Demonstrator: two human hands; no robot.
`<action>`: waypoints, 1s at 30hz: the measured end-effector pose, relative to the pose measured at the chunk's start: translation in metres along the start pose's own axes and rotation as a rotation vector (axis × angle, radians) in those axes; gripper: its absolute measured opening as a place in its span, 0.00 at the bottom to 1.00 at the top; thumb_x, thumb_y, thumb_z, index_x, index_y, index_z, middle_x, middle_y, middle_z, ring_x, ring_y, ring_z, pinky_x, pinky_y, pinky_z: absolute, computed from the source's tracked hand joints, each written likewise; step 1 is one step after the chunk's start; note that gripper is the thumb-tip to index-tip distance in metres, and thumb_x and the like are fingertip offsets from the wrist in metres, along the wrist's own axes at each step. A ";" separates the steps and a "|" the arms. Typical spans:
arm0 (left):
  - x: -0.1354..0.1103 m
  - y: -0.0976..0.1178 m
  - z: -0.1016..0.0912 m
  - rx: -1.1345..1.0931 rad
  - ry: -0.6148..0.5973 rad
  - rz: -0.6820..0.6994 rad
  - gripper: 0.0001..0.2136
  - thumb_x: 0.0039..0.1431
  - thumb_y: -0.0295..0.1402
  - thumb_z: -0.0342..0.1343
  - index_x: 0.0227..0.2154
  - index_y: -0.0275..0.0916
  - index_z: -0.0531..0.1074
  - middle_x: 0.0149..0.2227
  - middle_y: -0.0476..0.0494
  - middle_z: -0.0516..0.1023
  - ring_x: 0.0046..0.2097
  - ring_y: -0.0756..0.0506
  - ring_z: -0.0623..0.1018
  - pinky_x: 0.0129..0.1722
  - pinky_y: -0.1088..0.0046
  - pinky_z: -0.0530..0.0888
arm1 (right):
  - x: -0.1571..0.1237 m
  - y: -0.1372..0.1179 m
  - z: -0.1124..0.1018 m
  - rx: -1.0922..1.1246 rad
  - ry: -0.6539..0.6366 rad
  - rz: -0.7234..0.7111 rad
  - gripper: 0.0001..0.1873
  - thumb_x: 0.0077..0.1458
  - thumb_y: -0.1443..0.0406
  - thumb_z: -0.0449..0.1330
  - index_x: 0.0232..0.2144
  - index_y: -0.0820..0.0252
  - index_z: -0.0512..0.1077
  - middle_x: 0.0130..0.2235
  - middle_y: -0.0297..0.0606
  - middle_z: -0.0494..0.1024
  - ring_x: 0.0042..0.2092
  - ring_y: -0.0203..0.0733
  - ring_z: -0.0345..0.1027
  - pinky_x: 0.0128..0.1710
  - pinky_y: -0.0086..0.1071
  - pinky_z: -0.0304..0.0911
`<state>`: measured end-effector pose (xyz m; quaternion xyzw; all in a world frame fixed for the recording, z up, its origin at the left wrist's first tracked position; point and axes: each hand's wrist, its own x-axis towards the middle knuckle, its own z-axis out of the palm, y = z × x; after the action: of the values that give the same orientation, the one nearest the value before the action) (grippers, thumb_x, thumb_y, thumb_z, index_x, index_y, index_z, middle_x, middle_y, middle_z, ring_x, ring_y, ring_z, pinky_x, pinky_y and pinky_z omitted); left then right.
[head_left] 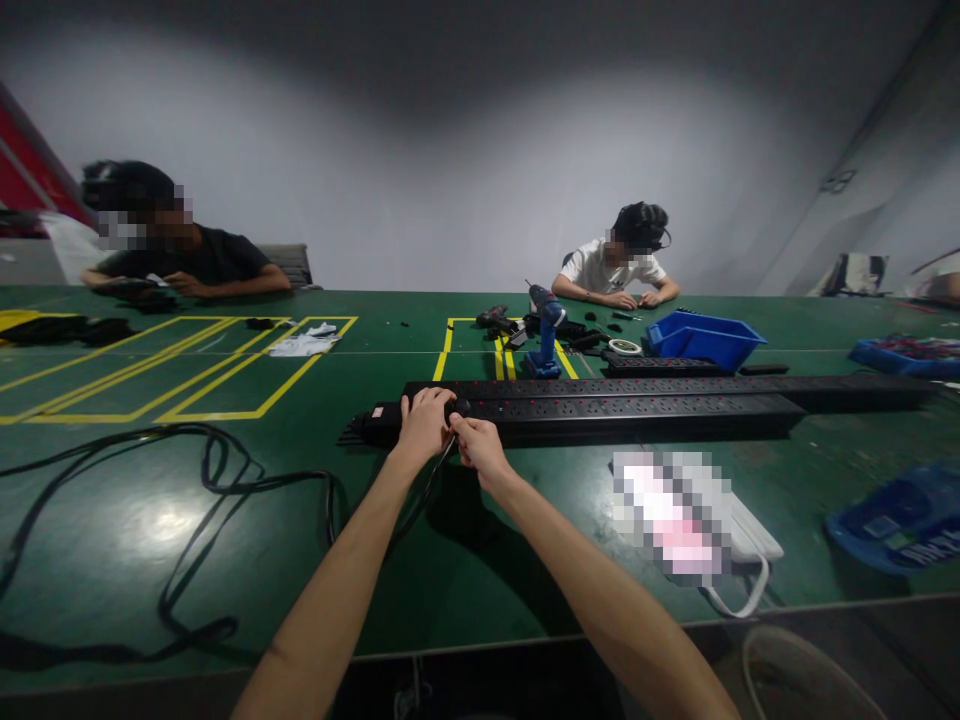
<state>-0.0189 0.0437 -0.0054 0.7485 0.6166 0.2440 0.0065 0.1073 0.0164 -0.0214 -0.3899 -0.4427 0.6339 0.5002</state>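
Note:
Two long black power strips lie side by side across the green table; the nearer power strip point(637, 415) has a row of sockets and small red lights. My left hand point(425, 428) is closed over this strip near its left end. My right hand point(480, 447) is beside it, its fingers pinched on a black cable point(429, 487) where it meets a dark plug point(460, 407) at the strip's top. The fingers partly hide the plug, so how far it sits in a socket cannot be seen. The farther power strip point(847, 388) lies just behind.
A blue cordless drill point(545, 330) stands behind the strips, near a blue bin point(705, 340). Loose black cable point(214, 480) coils at left. A strapped white item point(754, 530) and a blue bottle point(904, 520) are at right. Two people sit across the table.

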 end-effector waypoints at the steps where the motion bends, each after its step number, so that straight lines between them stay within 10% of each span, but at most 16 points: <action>1: 0.000 0.000 0.000 0.004 -0.001 -0.001 0.20 0.53 0.27 0.54 0.50 0.47 0.68 0.58 0.40 0.70 0.62 0.35 0.64 0.64 0.40 0.53 | -0.002 0.001 0.000 -0.010 0.006 -0.012 0.22 0.50 0.49 0.63 0.22 0.59 0.63 0.16 0.23 0.56 0.17 0.26 0.45 0.15 0.23 0.41; 30: -0.002 0.003 -0.005 0.011 0.005 -0.016 0.21 0.53 0.29 0.55 0.51 0.46 0.68 0.58 0.41 0.70 0.63 0.35 0.63 0.64 0.42 0.54 | -0.003 0.003 0.003 -0.041 0.047 -0.058 0.21 0.49 0.49 0.63 0.23 0.60 0.67 0.15 0.21 0.53 0.16 0.25 0.41 0.14 0.24 0.38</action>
<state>-0.0187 0.0396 -0.0005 0.7430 0.6239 0.2424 0.0030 0.1043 0.0128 -0.0235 -0.4017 -0.4548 0.6006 0.5206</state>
